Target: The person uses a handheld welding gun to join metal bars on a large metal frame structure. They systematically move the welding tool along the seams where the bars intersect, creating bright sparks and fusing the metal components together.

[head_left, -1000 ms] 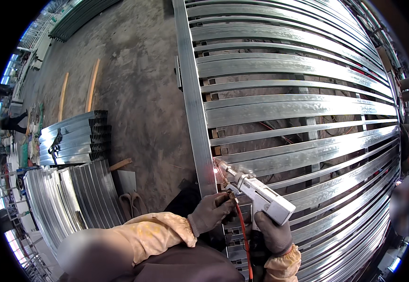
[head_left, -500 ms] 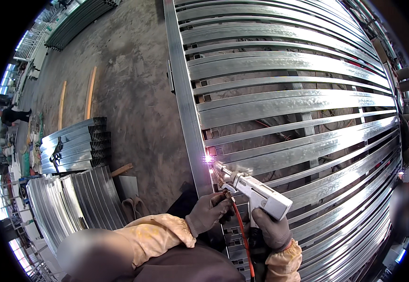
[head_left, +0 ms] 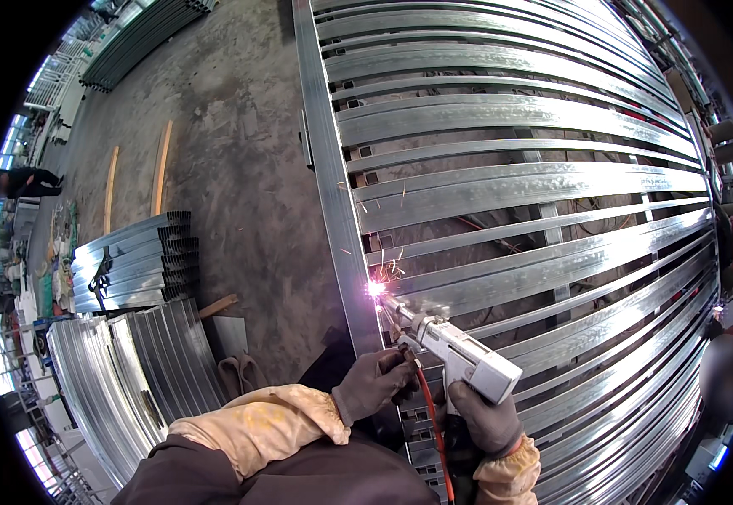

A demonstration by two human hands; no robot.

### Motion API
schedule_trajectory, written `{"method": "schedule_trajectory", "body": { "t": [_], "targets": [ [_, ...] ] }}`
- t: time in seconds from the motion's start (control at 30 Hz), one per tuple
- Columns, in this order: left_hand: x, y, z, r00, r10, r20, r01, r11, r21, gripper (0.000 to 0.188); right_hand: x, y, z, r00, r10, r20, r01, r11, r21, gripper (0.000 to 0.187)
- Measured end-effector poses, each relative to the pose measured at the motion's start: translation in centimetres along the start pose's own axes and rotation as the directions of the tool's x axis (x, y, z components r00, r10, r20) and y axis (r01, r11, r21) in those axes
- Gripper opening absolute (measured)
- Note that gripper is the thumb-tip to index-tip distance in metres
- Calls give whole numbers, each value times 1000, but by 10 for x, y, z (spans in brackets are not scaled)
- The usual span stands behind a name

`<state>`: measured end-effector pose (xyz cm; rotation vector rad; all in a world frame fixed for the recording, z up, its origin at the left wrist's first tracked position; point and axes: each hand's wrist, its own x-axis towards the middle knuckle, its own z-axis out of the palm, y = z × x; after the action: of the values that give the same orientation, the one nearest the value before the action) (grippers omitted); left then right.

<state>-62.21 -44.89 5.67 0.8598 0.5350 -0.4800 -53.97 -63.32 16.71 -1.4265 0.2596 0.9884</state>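
Gripping a white welding torch point(head_left: 459, 353), the gloved right hand point(head_left: 486, 414) clamps its handle; the left hand point(head_left: 375, 383) closes near the nozzle, sparking against a galvanised steel gate frame point(head_left: 337, 194).

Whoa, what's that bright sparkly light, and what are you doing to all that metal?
A person in grey gloves is welding a metal gate frame laid flat over the floor. The right hand grips a white welding gun, and the left hand steadies it near the front. The tip touches the long side bar where a slat meets it, making a bright pink glow and small sparks. Stacks of metal channels lie off to the left.
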Motion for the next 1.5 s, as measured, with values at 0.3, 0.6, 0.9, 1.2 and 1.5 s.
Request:
{"method": "schedule_trajectory", "body": {
  "t": [0.3,0.6,0.9,1.2,1.5],
  "targets": [
    [-3,11,4,996,-88,11,88,995,44,21,-4,3,1,1000,14,-13,-14,1000,22,28],
    [-5,8,3,996,-78,36,77,997,28,20,-6,8,-2,1000,-5,-19,5,1000,23,30],
    [-5,10,4,995,-77,61,73,995,68,17,-8,18,-12,1000,7,-16,-6,996,84,37],
    [-14,17,8,998,-23,56,7,963,268,22,-17,22,-21,991,-51,-120,67,989,135,45],
    [14,58,-61,680,663,-313,-535,741,406,28,-1,18,-27,998,-57,-17,59,989,138,40]
  ]
}}
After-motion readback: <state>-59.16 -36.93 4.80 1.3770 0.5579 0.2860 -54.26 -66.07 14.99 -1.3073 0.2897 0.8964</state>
